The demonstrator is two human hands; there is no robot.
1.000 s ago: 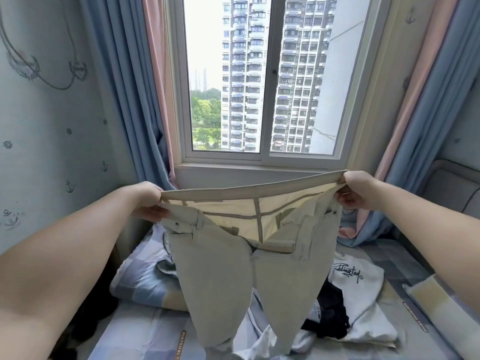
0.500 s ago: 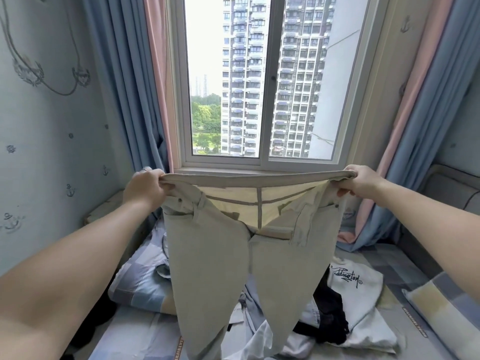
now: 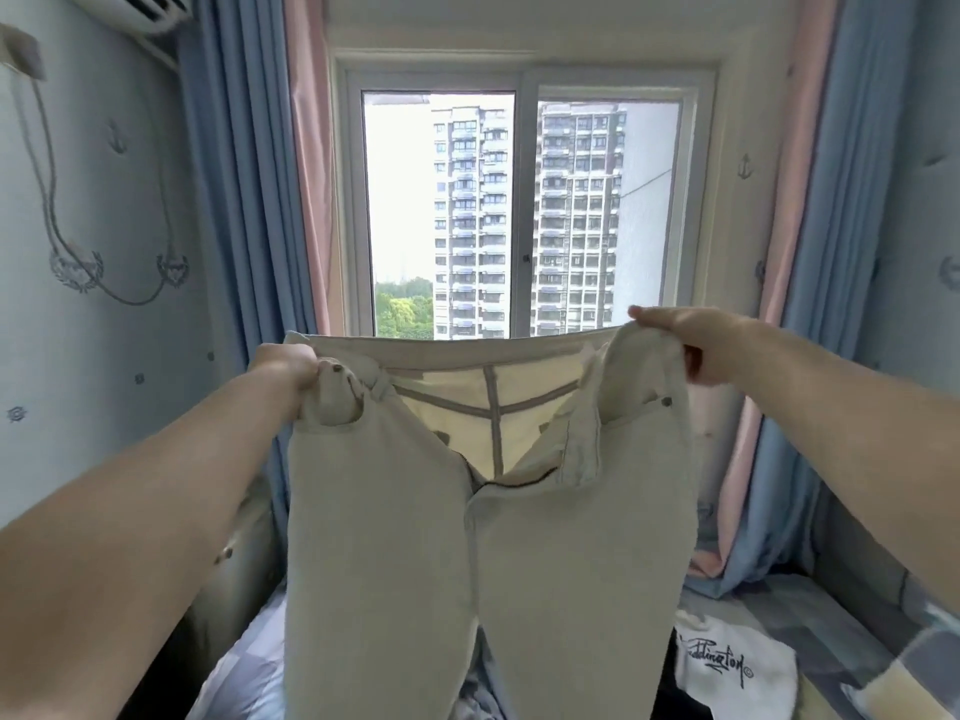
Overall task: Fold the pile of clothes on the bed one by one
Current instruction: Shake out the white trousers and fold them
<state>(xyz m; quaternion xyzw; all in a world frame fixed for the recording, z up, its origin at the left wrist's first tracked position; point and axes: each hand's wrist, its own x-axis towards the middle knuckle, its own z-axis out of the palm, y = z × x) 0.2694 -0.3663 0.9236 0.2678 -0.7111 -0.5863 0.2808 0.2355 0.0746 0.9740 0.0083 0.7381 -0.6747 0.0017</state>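
A pair of light beige trousers (image 3: 395,553) hangs in the air in front of the window, waistband stretched wide and fly open, both legs dangling down out of view. My left hand (image 3: 291,368) grips the left end of the waistband. My right hand (image 3: 691,345) grips the right end, a little higher. Below on the bed, a white garment with black script lettering (image 3: 727,672) shows at the lower right; most of the pile is hidden behind the trousers.
The window (image 3: 519,215) is straight ahead, flanked by blue and pink curtains (image 3: 244,200). A wall runs along the left. The checked bedsheet (image 3: 841,631) shows at the lower right, with a pillow edge (image 3: 919,683) at the far right.
Both hands have raised the trousers higher, up to the window's lower edge. The view has tilted up, so less of the bed and pile shows.
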